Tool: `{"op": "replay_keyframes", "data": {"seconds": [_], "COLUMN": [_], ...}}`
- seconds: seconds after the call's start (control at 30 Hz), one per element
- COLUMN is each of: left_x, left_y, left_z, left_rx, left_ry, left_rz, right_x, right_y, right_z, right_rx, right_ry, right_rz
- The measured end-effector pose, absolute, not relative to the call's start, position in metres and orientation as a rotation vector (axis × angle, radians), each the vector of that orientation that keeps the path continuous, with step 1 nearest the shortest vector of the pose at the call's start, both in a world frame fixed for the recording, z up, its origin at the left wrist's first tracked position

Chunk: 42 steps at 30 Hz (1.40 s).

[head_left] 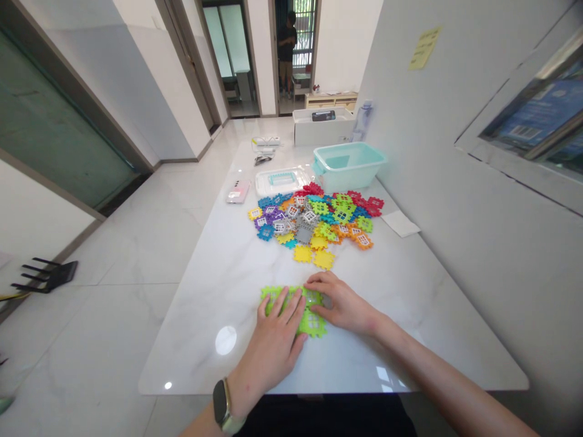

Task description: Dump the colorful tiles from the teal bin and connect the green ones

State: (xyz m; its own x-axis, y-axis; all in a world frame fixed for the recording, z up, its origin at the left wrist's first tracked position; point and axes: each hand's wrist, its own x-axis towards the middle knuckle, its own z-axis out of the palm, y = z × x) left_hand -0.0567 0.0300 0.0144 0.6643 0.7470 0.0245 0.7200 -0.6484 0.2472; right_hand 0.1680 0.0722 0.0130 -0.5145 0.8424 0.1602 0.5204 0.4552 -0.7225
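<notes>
Joined light green interlocking tiles (314, 325) with toothed edges and window cut-outs lie flat on the white table near me. My left hand (280, 340), wearing a watch (221, 402), rests over their left part with fingers stretched out and spread. At the right edge, my right hand (339, 303) touches the tiles with thumb and fingertips apart. The left hand hides part of the tiles beneath it. Beyond my hands sits a pile of colourful interlocking tiles (304, 233), with two yellow tiles (323, 260) at its near side.
Behind the pile stand a teal tub (348, 176) and its clear lid (264, 184). A pink phone (238, 192) lies at the left, white paper (401, 223) at the right by the wall. Farther back are a grey box (314, 133) and a bottle (363, 118). A person (286, 51) stands in a doorway.
</notes>
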Motion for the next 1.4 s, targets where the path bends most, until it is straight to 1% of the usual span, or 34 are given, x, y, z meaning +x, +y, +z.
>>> {"op": "replay_keyframes", "data": {"seconds": [0.23, 0.53, 0.87, 1.13, 1.4], "left_x": [-0.056, -0.055, -0.056, -0.048, -0.042], "left_y": [0.03, 0.03, 0.034, 0.049, 0.056], "left_z": [0.011, 0.014, 0.016, 0.03, 0.013], "left_rx": [2.694, 2.669, 2.668, 2.568, 2.508], "left_ry": [1.19, 1.191, 1.159, 1.189, 1.237], "left_rz": [0.134, 0.121, 0.027, 0.112, 0.199], "right_x": [0.171, 0.193, 0.182, 0.177, 0.18], "right_y": [0.075, 0.081, 0.076, 0.075, 0.071], "right_z": [0.012, 0.011, 0.015, 0.011, -0.002], "right_rx": [-1.093, -1.211, -1.323, -1.315, -1.286], "right_ry": [-2.232, -2.188, -2.19, -2.174, -2.077], "right_rz": [0.9, 0.858, 0.861, 0.787, 0.74]}}
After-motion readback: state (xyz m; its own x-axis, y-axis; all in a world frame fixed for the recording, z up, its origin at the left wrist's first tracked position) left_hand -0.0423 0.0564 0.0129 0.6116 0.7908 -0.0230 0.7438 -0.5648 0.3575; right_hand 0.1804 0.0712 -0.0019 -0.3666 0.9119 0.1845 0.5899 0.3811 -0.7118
